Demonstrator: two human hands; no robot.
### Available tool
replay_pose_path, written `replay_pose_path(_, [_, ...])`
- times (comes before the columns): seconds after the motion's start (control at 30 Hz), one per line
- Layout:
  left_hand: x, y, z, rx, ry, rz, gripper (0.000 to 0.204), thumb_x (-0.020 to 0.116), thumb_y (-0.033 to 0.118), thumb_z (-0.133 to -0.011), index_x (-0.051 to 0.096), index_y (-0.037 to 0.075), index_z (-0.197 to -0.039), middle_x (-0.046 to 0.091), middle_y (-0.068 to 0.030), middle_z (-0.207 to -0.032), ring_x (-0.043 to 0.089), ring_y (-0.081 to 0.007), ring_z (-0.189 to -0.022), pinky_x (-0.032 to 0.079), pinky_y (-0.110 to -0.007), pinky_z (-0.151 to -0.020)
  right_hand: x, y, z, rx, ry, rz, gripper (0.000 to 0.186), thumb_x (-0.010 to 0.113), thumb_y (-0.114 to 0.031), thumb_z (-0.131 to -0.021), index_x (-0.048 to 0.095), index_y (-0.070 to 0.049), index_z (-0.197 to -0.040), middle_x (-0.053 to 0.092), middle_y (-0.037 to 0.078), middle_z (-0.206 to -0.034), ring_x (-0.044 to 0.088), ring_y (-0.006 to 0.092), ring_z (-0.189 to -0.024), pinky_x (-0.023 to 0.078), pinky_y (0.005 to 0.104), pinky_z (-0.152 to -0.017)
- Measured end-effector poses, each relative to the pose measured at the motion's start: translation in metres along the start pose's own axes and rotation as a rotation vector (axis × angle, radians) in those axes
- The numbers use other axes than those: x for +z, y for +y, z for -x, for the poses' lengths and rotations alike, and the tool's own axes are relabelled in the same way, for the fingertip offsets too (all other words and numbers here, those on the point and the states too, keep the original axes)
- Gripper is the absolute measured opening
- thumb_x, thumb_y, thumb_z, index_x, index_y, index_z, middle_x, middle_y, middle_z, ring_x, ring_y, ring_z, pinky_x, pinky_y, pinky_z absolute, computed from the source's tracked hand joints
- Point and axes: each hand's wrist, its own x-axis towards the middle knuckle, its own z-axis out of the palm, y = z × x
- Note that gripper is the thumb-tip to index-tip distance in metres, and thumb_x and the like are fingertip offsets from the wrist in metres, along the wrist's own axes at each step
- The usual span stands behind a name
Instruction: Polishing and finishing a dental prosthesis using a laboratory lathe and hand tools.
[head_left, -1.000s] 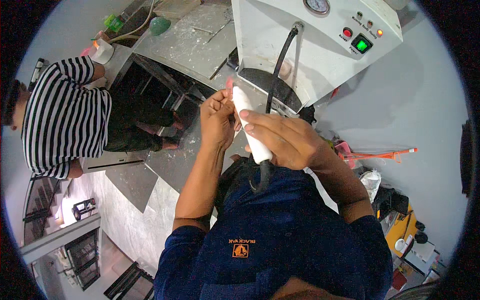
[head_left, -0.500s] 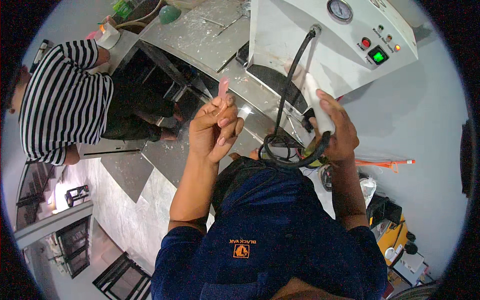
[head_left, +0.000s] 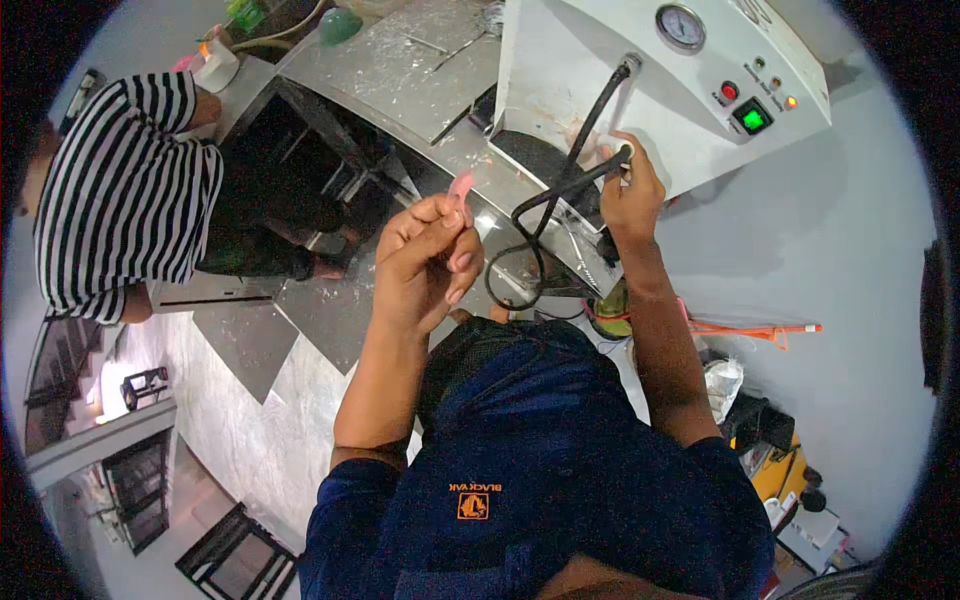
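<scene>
My left hand (head_left: 425, 258) is raised in front of my body, thumb and fingers pinched on a small pink curved piece (head_left: 461, 186) that looks like thin, slightly see-through plastic. Its upper end sticks out above the fingertips. Over to the right, my right hand (head_left: 634, 195) is wrapped round a white handpiece (head_left: 622, 154), mostly hidden now by the fingers, close to the front of a white machine (head_left: 560, 95). From the machine's front a black hose (head_left: 598, 110) hangs down, loops beside my right wrist and runs up to the handpiece.
The machine carries a round gauge (head_left: 681, 27), a red button (head_left: 729, 92) and a lit green switch (head_left: 752, 117). Left of it is a grey worktop (head_left: 385, 75) with white debris and thin metal tools. Someone in a striped shirt (head_left: 125, 200) sits at the left.
My right hand has moved up and away toward the machine, turning the handpiece so its hose end faces me. My left hand has shifted slightly, tilting the pink piece to the right.
</scene>
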Motion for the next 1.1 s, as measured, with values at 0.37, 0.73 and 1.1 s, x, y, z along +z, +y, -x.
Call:
replay_pose_path(0.37, [0.019,0.018,0.019,-0.029,-0.133,0.14,0.017,0.048,0.012,-0.096,0.055,-0.004,-0.093,0.047,-0.009,-0.057,0.039,-0.0138,-0.038,0.033,-0.025,-0.036,0.02,0.017,-0.011,0.064,-0.041,0.1,0.036,0.06,0.001,-0.083,0.055,-0.003,-0.119,0.064,0.023,-0.102,0.066,0.0387,-0.091,0.053,0.043,-0.076])
replay_pose_path(0.73, [0.017,0.007,0.023,0.491,0.264,-1.019,0.01,0.06,0.007,-0.094,0.059,-0.003,-0.096,0.06,-0.0047,-0.066,0.053,-0.0075,-0.057,0.042,-0.02,-0.052,0.023,0.01,-0.014,0.072,-0.017,0.141,0.032,0.059,-0.002,-0.086,0.054,0.0,-0.117,0.063,0.023,-0.099,0.064,0.0419,-0.092,0.051,0.0453,-0.078])
replay_pose_path(1.1, [0.006,0.009,0.013,0.784,0.272,-1.432,0.007,0.064,0.004,-0.088,0.063,-0.002,-0.09,0.063,-0.0081,-0.072,0.06,-0.0116,-0.059,0.045,-0.025,-0.053,0.018,0.008,-0.005,0.12,-0.023,0.084,0.034,0.059,0.001,-0.083,0.055,0.001,-0.117,0.064,0.022,-0.103,0.065,0.0389,-0.093,0.053,0.0436,-0.077])
